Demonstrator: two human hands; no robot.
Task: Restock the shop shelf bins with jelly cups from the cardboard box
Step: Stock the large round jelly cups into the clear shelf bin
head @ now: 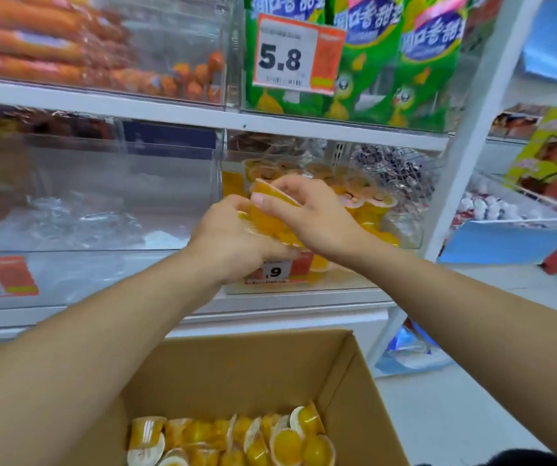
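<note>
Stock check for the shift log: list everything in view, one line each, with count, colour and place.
held jelly cups: a few, yellow, between both hands at the bin front
jelly cup bin: one, clear, middle shelf
cardboard box: one, brown, below, with yellow jelly cups inside
sausages: many, orange, upper left bin
snack bags: several, green, upper right bin
price tag: one, white and orange, reads 5.8
left hand: grips cups
right hand: grips cups

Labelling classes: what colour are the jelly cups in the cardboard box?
Yellow-orange jelly cups with whitish lids, in the cardboard box; head view.
</note>
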